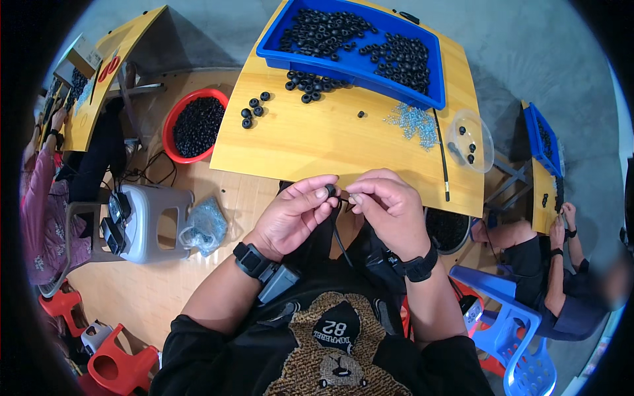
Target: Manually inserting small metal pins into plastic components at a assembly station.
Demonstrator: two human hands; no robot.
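Above my lap, near the front edge of the yellow table (pixel 264 158), my two hands meet. Between thumb and fingers, my left hand (pixel 295 214) holds a small black round bead (pixel 331 190) with a hole. My right hand (pixel 393 210) is pinched close beside it, on something too small to make out. A thin black cord hangs below the fingers. On the table are a few loose black beads (pixel 255 103) at the left, a single one (pixel 361 114) in the middle, and a pile of small clear pieces (pixel 416 123) to the right.
A blue tray (pixel 356 65) of black parts sits at the back. A black rod (pixel 444 162) and a clear plastic bowl (pixel 487 148) lie at the right. On the floor stand a red basin (pixel 169 125) and a grey stool (pixel 148 224). People sit at tables on both sides.
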